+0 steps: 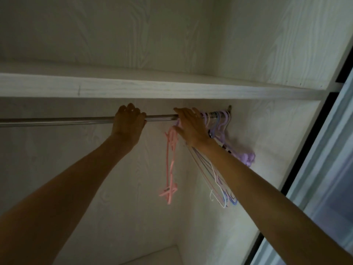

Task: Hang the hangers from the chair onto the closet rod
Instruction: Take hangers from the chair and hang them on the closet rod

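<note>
Left hand [128, 124] fingers curl around the round metal closet rod [57, 121]. Right hand [191, 127] fingers spread, touching pink plastic hanger [170, 165] on the rod beside bunched pastel wire hangers [219, 123].

I see the metal closet rod [76, 120] running from the left edge of the frame to a bracket at center right, under the white wooden shelf [152, 88]. On the rod, at its right end, hangs a bunch of thin hangers [217, 123] in purple, blue, pink and white, close together. Just left of them, a pink hanger [170, 159] hangs down; its hook is hidden, so I cannot tell if it sits on the rod.
</note>
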The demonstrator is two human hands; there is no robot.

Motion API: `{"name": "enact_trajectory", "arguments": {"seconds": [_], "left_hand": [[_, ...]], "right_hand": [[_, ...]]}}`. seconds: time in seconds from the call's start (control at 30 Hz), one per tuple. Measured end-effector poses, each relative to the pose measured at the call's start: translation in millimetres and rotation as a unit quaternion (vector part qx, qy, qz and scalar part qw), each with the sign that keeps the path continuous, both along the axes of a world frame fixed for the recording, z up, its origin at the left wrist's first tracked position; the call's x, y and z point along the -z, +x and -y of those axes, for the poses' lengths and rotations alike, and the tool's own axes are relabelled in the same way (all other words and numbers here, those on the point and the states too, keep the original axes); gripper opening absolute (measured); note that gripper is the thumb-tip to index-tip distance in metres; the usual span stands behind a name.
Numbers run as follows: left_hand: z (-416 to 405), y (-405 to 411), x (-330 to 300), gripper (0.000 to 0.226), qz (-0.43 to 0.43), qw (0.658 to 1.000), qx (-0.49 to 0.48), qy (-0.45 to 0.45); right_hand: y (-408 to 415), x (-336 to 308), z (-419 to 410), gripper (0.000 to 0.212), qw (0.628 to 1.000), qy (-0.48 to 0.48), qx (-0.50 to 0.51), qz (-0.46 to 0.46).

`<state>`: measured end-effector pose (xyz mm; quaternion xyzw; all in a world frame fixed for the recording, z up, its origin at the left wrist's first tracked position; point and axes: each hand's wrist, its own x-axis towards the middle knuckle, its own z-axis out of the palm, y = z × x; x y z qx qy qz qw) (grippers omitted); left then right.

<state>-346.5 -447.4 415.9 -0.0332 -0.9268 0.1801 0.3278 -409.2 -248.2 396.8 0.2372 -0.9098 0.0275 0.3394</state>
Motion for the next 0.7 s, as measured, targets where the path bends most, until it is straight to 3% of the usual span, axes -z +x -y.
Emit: {"name": "enact_trajectory", "arguments": {"seconds": [0.27,0.6,0.7], "left_hand": [[-28,6,-1,0.038,0.045,0.988,-0.101,-0.110],[-21,7,-2,0.042,0.024,0.993,-0.078,-0.080],[-14,15,2,0.053,-0.002,0.999,-0.026,-0.027]], "right_hand": [[-10,-14,-56,0.047,0.998,0.036,0.046,-0.013],[2,-20,-63,0.062,0.993,0.085,0.086,0.011],[19,-18,-63,0.054,0.996,0.067,0.057,-0.009]]}}
